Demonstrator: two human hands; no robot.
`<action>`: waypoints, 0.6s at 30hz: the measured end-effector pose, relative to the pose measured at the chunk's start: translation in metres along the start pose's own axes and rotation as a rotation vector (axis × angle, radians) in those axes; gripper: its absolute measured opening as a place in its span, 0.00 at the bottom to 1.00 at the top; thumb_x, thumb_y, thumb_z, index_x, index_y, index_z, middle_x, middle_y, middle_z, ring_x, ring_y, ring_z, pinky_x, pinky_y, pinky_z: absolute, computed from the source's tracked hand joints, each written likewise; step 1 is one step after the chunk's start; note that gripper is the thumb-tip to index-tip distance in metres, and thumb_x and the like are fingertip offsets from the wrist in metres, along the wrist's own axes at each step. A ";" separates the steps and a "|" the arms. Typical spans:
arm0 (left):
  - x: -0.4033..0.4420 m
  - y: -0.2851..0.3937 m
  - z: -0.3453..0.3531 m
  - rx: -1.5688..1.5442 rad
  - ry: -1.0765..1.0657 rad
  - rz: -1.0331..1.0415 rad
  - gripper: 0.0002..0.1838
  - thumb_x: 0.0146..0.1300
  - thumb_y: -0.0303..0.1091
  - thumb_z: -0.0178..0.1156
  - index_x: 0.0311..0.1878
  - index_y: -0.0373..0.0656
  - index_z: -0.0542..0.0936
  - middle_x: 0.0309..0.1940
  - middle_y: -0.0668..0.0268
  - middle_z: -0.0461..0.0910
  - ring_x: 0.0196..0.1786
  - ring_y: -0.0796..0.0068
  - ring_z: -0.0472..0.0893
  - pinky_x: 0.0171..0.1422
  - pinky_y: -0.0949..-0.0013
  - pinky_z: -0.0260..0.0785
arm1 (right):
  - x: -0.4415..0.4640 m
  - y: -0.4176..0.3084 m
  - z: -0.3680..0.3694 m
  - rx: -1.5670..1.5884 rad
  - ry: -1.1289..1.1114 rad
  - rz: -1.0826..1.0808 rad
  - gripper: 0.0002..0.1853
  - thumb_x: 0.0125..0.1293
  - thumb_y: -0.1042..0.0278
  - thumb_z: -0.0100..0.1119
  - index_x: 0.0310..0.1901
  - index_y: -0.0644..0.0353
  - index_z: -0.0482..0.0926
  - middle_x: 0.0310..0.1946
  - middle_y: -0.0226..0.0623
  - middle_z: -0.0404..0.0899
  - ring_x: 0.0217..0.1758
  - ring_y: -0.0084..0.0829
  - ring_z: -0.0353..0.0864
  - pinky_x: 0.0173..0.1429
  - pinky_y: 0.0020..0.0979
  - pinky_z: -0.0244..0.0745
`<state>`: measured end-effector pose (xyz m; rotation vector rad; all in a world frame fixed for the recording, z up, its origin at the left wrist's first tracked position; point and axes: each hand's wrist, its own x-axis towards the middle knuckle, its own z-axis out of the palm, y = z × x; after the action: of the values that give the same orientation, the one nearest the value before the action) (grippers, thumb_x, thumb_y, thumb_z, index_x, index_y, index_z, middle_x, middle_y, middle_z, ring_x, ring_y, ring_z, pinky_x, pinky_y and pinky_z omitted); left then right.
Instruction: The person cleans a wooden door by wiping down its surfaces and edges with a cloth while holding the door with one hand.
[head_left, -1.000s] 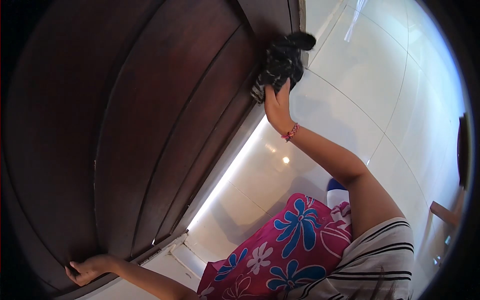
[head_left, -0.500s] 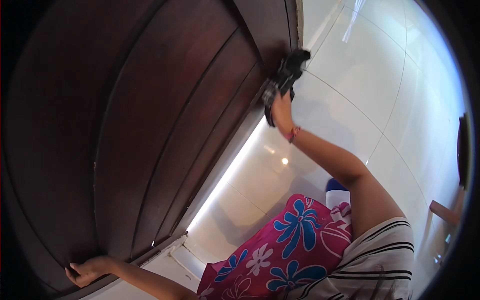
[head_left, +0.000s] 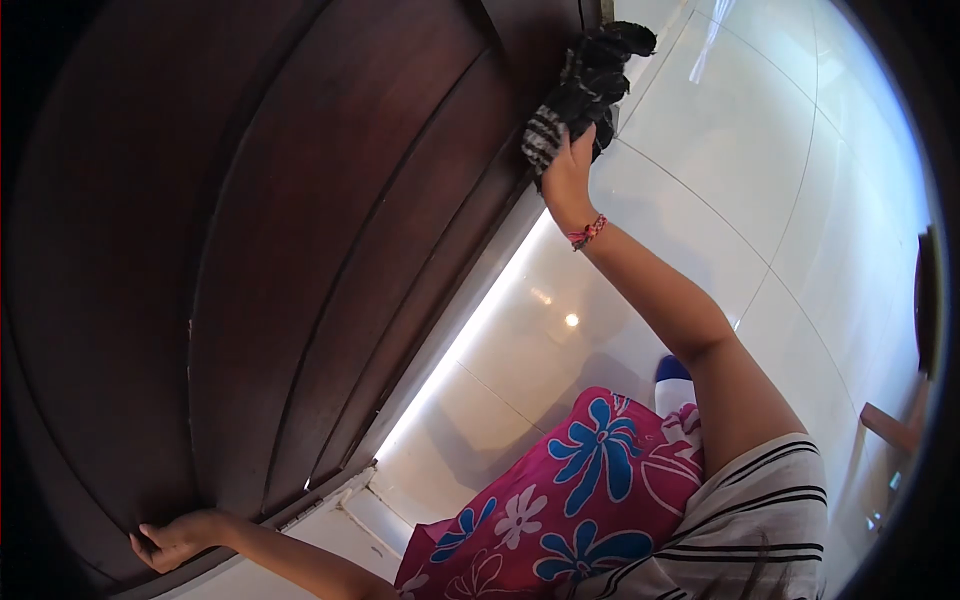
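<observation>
My right hand (head_left: 568, 185), with a braided bracelet at the wrist, grips a bunched black cloth (head_left: 590, 85) with grey-and-white stripes. The cloth lies against the edge of the dark brown wooden door (head_left: 330, 230), near the top of the view. At the lower left, my left hand (head_left: 175, 540) rests against the door near its bottom border. Its fingers are loosely bent and a little apart, with nothing seen in them.
Pale glossy floor tiles (head_left: 700, 230) extend to the right of the door. Bright light shows along the door's edge. A pink flowered garment (head_left: 560, 480) covers my lap, beside a white-and-blue sock (head_left: 673, 385). A brown wooden piece (head_left: 888, 428) stands at the far right.
My right hand and the cloth first moved down along the door edge, then back up beyond their earlier position. The cloth looks more spread out now. My left hand has stayed in place.
</observation>
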<state>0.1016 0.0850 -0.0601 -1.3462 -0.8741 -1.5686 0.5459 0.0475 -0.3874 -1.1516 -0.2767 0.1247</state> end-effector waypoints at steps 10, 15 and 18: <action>0.000 -0.011 0.000 -0.029 0.014 0.037 0.18 0.59 0.44 0.56 0.43 0.38 0.76 0.47 0.53 0.65 0.56 0.58 0.60 0.59 0.53 0.54 | -0.077 0.009 -0.022 -0.168 -0.176 0.089 0.25 0.60 0.76 0.45 0.61 0.69 0.59 0.57 0.53 0.64 0.62 0.49 0.62 0.67 0.36 0.52; 0.000 -0.007 0.000 -0.050 -0.006 0.044 0.18 0.60 0.44 0.56 0.44 0.38 0.75 0.48 0.53 0.65 0.56 0.57 0.60 0.59 0.53 0.54 | -0.040 -0.032 -0.004 -0.046 -0.099 -0.011 0.24 0.62 0.75 0.45 0.60 0.68 0.60 0.54 0.51 0.68 0.60 0.46 0.66 0.66 0.34 0.55; 0.000 -0.002 0.000 -0.001 0.006 0.041 0.18 0.60 0.44 0.56 0.44 0.38 0.75 0.48 0.53 0.65 0.56 0.57 0.60 0.59 0.53 0.54 | -0.002 -0.002 -0.010 0.065 -0.062 0.124 0.23 0.62 0.75 0.44 0.60 0.68 0.61 0.54 0.51 0.69 0.58 0.45 0.67 0.64 0.34 0.57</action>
<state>0.1001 0.0854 -0.0606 -1.3519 -0.8366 -1.5410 0.5465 0.0370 -0.3898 -1.1019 -0.2546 0.2773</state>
